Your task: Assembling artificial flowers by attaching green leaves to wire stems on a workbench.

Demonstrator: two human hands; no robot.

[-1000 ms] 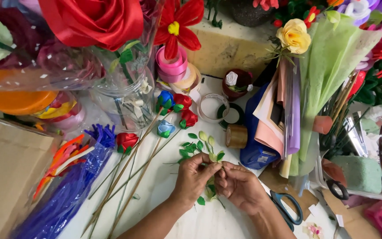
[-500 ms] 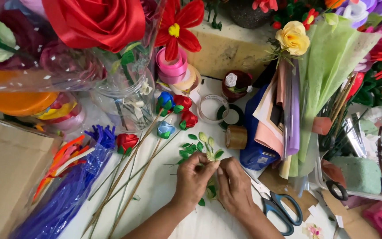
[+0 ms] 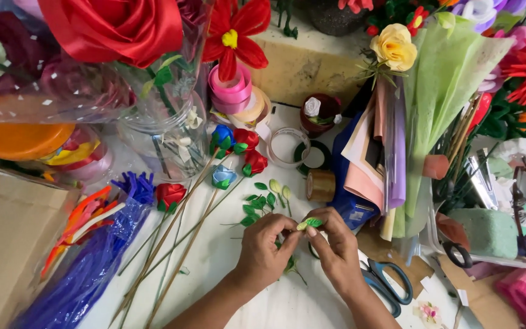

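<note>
**Two bare hands meeting fingertip to fingertip**

Both forearms come up from the bottom edge, angled inward toward each other. The left hand (image 3: 262, 248) shows its back, knuckles raised, with thumb and forefinger pinched at the tip. The right hand (image 3: 339, 250) faces it, wrist bent, its own thumb and forefinger pinched likewise. The fingertips of the two hands nearly touch; the other fingers curl loosely.

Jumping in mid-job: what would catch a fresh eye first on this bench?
First, the big red satin rose at top left, above the clear glass jar. Next, at centre bottom, the left hand and right hand pinching a small green leaf sprig between their fingertips. Left of them, small red and blue roses on long stems fan across the white table.
</note>
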